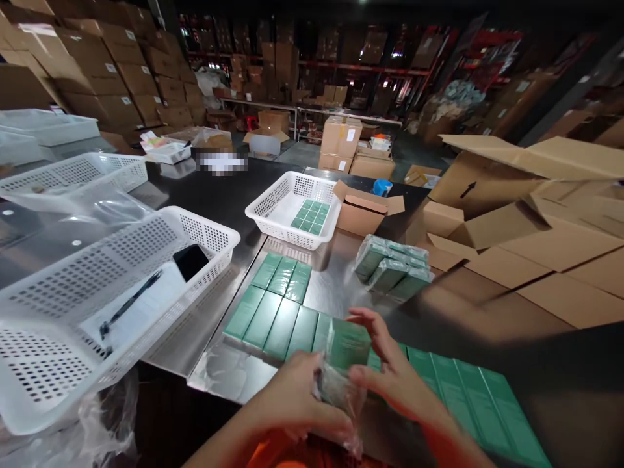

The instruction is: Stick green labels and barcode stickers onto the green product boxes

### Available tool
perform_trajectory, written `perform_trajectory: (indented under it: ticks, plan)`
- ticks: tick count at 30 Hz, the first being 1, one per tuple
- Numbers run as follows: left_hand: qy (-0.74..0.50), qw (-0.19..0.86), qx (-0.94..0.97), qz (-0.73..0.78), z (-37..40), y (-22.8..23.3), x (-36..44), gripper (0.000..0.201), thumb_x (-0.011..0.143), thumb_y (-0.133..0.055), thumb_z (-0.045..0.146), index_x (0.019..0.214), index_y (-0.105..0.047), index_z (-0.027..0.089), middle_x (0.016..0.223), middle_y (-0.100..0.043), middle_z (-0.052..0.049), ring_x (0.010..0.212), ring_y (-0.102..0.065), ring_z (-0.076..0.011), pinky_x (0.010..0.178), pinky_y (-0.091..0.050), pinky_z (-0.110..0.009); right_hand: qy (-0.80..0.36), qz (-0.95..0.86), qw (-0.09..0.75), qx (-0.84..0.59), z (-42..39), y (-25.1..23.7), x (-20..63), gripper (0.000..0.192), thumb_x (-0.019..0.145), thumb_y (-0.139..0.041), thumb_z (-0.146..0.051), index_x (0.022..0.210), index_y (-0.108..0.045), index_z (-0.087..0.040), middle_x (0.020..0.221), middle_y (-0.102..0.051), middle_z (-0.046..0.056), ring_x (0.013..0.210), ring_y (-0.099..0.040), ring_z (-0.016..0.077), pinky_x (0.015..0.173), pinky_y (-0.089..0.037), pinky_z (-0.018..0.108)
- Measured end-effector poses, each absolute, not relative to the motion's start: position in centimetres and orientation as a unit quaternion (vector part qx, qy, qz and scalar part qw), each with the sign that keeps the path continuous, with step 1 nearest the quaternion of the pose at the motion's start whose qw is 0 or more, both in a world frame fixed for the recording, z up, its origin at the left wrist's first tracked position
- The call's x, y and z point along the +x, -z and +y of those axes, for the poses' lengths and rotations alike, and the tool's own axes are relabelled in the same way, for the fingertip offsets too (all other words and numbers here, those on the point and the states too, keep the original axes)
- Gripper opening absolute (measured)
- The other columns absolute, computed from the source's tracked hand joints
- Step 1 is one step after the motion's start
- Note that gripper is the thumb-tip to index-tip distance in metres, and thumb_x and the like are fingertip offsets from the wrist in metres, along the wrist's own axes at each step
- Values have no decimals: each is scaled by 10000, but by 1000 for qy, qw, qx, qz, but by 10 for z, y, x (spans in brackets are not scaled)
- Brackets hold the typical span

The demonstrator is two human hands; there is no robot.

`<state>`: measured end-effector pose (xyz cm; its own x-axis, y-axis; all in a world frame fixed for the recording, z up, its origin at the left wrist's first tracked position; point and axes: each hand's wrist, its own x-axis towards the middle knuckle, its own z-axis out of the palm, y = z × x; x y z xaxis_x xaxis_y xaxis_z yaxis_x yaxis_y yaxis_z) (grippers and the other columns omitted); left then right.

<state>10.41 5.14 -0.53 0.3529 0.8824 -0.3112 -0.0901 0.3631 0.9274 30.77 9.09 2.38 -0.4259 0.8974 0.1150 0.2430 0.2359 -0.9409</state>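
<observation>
A small green box point(347, 344) stands upright between my hands, over the near edge of the table. My left hand point(305, 393) is closed around its lower part and a crumpled clear plastic bag point(341, 390). My right hand point(387, 364) curves around the box's right side, thumb low and fingers at the top corner; the exact contact is blurred. Flat green boxes point(283, 325) lie in rows just beyond my left hand, and another row of green boxes point(468, 390) runs to the right. Several plastic-wrapped green boxes point(392, 266) stand grouped farther back.
A white basket point(253, 211) at the back contains green boxes, beside an open carton point(358, 218). The large white basket point(229, 244) at left holds paper, a pen and a black phone-like object. Open cardboard boxes point(517, 227) crowd the right side.
</observation>
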Motion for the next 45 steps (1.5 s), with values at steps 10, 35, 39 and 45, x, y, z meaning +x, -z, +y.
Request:
perform_trajectory:
  ticks: [10,35,39,45]
  plan:
    - [-325,562,569,505,30,15,107,254,741,-697,363,892,-762,169,710,-641,-23,640,-525,-160,603,-380,-275,-410,-612,385,-556,248,13,281,486,729,-697,-576,1044,-540,-241,997,-651,59,809,-676,224,664,-578,358]
    - [-401,701,390,443,62,30,102,618,700,-701,713,894,-718,126,579,-586,-4,550,-537,-143,547,-388,-258,-38,-762,323,-559,183,-19,373,344,868,-575,-265,1200,-495,-224,1077,-636,100,916,-665,244,801,-559,383]
    - [-497,700,322,399,81,15,109,743,572,-877,564,1163,-691,155,1008,-753,-125,927,-690,-264,739,-516,-319,-263,-642,520,-498,124,-16,333,447,903,-636,-391,1294,-439,-304,993,-568,29,705,-631,162,562,-557,260]
    - [-617,682,216,327,87,-10,121,556,568,-907,420,1010,-726,134,888,-761,-97,808,-710,-244,769,-551,-345,-229,-808,432,-327,73,-6,306,611,829,-756,-443,1388,-552,-302,1322,-601,119,1170,-633,284,899,-594,353]
